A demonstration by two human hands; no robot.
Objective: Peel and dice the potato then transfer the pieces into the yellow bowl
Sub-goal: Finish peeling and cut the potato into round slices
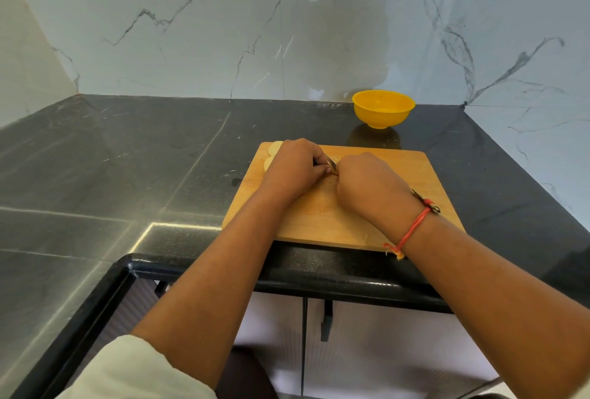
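board (pixel 415 181): wooden, laid at the near edge of a dark counter (pixel 127 159).
potato slices (pixel 274 147): pale rounds, seen at the board's far left corner, partly covered by the left hand (pixel 293 168).
left hand: fingers curled down beside the blade (what lies under them cannot be told).
right hand (pixel 367 187): clenched round the knife (pixel 331 163), only a short dark length of which is shown between the hands; red thread (pixel 412 229) worn at the wrist.
bowl (pixel 383 108): yellow, set beyond the board, apart from it.

One head-worn view looks forward and down, close over the dark surface (pixel 127 159) toward the marble wall (pixel 191 31).
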